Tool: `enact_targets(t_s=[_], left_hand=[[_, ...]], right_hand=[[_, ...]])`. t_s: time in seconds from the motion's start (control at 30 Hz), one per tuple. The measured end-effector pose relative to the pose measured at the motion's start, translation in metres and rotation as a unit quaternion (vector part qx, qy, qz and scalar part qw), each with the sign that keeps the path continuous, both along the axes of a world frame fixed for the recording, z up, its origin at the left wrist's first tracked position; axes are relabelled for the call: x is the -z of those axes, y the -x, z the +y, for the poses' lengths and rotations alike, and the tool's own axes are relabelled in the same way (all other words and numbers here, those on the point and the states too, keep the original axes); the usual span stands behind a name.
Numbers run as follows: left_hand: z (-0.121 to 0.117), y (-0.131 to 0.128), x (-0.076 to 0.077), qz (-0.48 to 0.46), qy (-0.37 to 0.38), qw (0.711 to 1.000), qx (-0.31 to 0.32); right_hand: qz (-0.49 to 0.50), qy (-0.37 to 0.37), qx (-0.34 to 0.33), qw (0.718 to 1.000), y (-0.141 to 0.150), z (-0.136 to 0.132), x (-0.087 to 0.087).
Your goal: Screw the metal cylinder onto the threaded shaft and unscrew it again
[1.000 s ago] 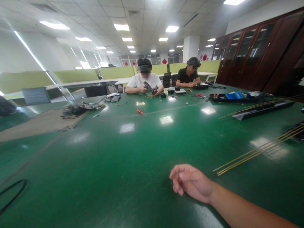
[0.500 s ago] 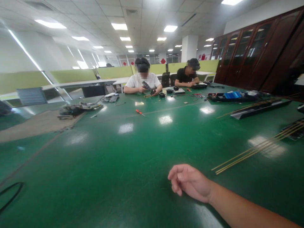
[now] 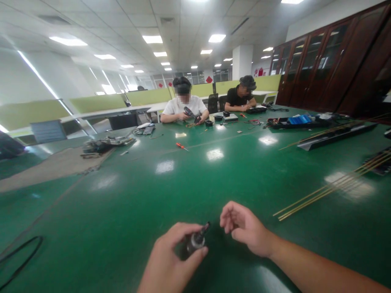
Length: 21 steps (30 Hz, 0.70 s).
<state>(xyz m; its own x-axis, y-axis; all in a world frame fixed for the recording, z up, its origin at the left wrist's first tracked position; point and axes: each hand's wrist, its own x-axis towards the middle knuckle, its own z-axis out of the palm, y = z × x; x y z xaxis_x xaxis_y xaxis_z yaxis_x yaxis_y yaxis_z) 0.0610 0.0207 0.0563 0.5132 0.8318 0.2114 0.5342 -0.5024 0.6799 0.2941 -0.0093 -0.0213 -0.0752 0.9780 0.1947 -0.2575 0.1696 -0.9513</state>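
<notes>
Near the bottom middle, my left hand [image 3: 172, 256] is closed around a dark cylinder [image 3: 196, 241] with a pale ring and a narrow black tip, its exact kind unclear. The tip points up and to the right, toward my other hand. My right hand [image 3: 242, 226] is just right of that tip, apart from it. Its fingers are loosely curled with the thumb away from them, and nothing shows in it. Under both hands lies the green tabletop [image 3: 122, 219].
Several thin brass-coloured rods [image 3: 324, 189] lie to the right, near a dark metal channel [image 3: 336, 137]. An orange screwdriver [image 3: 181, 146] lies farther off. Two people [image 3: 185, 106] sit across the table. A black cable [image 3: 27, 260] curves at lower left.
My left hand has come into view from below, holding the dark cylinder. My right hand has turned and risen slightly, its fingers still curled. The view has shifted a little.
</notes>
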Motion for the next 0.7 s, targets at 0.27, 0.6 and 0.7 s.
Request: enact_targets(t_s=[0.27, 0.6, 0.7], left_hand=[[0.022, -0.032, 0.045, -0.023, 0.064, 0.998, -0.001], [0.029, -0.023, 0.052, -0.032, 0.048, 0.994, 0.097], [0.029, -0.024, 0.054, -0.042, 0.058, 0.995, 0.075]], right_hand=[[-0.249, -0.009, 0.102, 0.963, 0.008, -0.003, 0.003], [-0.297, -0.007, 0.074, 0.952, 0.008, -0.007, -0.008], [-0.308, -0.002, 0.07, 0.949, 0.008, -0.008, -0.008]])
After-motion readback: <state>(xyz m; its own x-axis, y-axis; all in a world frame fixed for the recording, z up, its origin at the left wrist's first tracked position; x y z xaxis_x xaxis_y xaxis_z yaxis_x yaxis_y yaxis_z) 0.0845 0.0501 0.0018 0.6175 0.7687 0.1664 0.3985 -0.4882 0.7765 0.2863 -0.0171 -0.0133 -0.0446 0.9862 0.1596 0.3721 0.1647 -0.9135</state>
